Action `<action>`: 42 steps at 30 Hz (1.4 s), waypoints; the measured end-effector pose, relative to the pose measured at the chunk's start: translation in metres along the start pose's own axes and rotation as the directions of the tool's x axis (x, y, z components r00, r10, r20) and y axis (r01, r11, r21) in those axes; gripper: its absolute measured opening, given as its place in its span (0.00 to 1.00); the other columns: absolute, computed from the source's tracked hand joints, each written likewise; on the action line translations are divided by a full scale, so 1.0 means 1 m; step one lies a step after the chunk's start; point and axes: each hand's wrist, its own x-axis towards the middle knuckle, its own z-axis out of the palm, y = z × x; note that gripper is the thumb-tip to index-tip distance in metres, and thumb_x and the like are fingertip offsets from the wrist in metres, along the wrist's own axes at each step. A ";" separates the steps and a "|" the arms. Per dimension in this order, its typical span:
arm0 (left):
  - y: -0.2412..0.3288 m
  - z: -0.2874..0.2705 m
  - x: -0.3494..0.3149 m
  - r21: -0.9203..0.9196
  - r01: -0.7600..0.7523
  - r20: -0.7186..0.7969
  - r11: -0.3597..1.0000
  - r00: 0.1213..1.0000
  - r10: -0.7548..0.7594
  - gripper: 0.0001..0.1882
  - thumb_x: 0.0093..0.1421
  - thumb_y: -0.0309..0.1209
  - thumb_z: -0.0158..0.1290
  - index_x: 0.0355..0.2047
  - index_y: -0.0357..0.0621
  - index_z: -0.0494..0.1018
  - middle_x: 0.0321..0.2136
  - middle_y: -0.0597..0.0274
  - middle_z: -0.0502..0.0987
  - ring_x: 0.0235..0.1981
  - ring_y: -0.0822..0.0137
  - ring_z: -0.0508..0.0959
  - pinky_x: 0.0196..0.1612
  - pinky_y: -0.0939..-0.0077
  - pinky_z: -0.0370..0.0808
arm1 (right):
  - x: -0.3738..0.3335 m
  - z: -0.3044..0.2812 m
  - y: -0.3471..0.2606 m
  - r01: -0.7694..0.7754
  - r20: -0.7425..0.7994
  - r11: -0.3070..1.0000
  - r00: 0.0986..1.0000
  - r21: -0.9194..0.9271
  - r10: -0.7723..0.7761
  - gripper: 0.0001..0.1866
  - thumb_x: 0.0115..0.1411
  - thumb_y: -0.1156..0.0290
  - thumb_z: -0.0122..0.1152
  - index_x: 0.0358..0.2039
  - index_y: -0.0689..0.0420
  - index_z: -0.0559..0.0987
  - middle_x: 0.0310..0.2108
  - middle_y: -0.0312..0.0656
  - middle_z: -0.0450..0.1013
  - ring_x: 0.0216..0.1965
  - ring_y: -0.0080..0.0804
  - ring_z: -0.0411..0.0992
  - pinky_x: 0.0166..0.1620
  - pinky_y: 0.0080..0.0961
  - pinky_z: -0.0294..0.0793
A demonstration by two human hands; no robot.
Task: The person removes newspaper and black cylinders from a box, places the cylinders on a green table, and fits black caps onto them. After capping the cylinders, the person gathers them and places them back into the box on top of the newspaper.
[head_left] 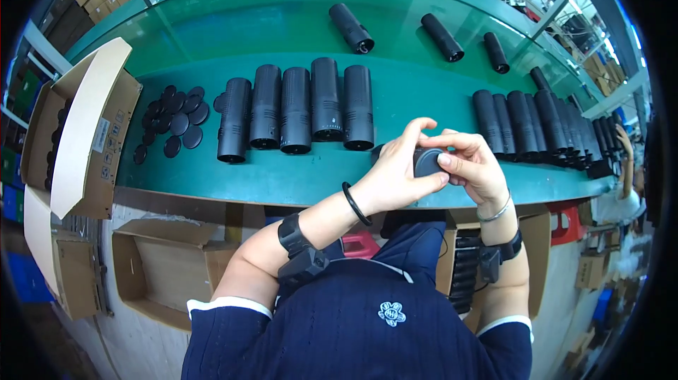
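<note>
Near the front edge of the green table, my left hand [399,174] is closed around a black cylinder, most of which my fingers hide. At its end shows a round black cap [426,163]. My right hand [474,167] has its thumb and fingers on the cap's rim; I cannot tell whether the cap sits fully on the cylinder. Just left of my hands, several ribbed black cylinders [296,110] stand in a row. Further left lies a loose pile of round black caps [179,123].
More black cylinders [524,126] crowd the right side, and three lie on the belt [268,23] behind. An open carton [106,133] stands at the left. Below the table edge are another carton [162,267] and a box of black cylinders [465,267]. A co-worker's arm [627,157] shows far right.
</note>
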 end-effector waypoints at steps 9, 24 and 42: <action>-0.002 -0.033 0.002 -0.569 0.024 -0.083 0.822 0.993 -0.087 0.28 0.55 0.27 0.56 0.55 0.43 0.59 0.39 0.57 0.73 0.42 0.69 0.74 0.46 0.73 0.73 | 0.012 0.001 0.028 0.201 0.002 0.975 0.979 -0.090 -0.202 0.36 0.52 0.69 0.65 0.61 0.57 0.63 0.50 0.41 0.66 0.43 0.26 0.68 0.42 0.20 0.70; -0.030 -0.108 -0.032 -0.469 -0.070 -0.371 0.880 0.920 -0.124 0.12 0.61 0.22 0.51 0.45 0.38 0.69 0.37 0.63 0.74 0.40 0.73 0.74 0.46 0.81 0.70 | 0.024 -0.082 0.041 -0.078 -0.450 0.545 0.667 -0.835 -0.594 0.32 0.50 0.71 0.62 0.56 0.57 0.61 0.40 0.48 0.68 0.38 0.31 0.70 0.42 0.25 0.70; -0.030 -0.126 -0.107 0.493 -0.016 -0.441 0.870 0.857 0.265 0.03 0.53 0.21 0.55 0.29 0.37 0.75 0.18 0.62 0.73 0.13 0.77 0.67 0.17 0.82 0.62 | 0.394 0.076 0.021 0.190 0.127 0.642 0.981 -0.743 -0.143 0.35 0.52 0.57 0.59 0.60 0.52 0.65 0.52 0.52 0.70 0.52 0.45 0.70 0.55 0.32 0.67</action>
